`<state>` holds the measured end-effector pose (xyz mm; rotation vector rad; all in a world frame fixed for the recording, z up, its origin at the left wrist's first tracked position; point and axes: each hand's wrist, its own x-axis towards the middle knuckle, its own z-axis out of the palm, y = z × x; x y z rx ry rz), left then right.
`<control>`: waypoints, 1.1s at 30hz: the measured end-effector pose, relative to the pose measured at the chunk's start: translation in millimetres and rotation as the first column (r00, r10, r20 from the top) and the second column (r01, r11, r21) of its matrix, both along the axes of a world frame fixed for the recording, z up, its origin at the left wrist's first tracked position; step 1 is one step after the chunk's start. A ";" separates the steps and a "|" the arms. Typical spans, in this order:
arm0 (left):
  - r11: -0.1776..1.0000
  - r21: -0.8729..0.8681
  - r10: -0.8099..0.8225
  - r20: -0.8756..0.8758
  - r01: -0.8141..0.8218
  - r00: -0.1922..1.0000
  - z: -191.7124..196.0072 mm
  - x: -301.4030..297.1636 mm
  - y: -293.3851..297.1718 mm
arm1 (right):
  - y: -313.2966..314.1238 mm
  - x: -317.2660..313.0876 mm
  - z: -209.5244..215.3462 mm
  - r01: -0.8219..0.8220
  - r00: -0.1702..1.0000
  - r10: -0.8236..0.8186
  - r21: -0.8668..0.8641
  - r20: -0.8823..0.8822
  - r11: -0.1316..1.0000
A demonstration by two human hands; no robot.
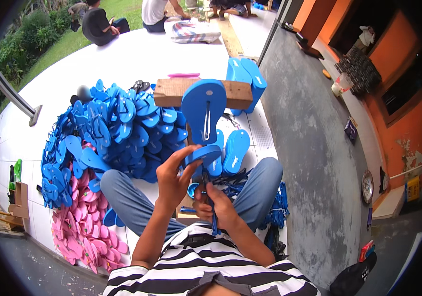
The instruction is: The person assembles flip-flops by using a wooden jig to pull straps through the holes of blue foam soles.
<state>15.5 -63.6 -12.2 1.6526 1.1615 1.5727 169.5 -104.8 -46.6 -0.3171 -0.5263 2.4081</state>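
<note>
My left hand (172,176) pinches a blue flip-flop sole (204,155) by its edge, in front of my chest. Just below it, my right hand (217,203) is closed on a blue sandal strap (215,225), whose end hangs beneath the fist. Something dark and thin rises from that fist toward the sole; I cannot make out its kind. Beyond my hands, another blue sole (200,101) leans upright against a wooden block (169,92), with a pale narrow loop on its face. Loose blue soles (236,151) lie behind my right hand.
A large heap of blue flip-flops (117,123) lies at left, with pink flip-flops (85,222) nearer me. Stacked blue soles (250,79) stand right of the block. Blue straps (277,207) lie beside my right knee. People (100,24) sit at the far edge.
</note>
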 end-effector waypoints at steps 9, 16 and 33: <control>0.983 -0.091 -0.088 0.531 0.160 0.843 -20.1 -13.3 -25.8 | 53.1 10.9 -0.2 0.672 0.737 -0.676 -0.096 -0.017 0.734; 0.991 0.133 0.083 -0.446 -0.026 0.891 1.2 -29.1 15.2 | 64.8 30.9 36.8 0.357 0.551 -0.832 0.920 -0.067 0.163; 0.945 0.323 -0.013 -0.104 0.046 0.995 40.6 -12.0 47.4 | 94.1 14.8 59.3 0.006 0.444 -0.891 0.995 -0.096 -0.104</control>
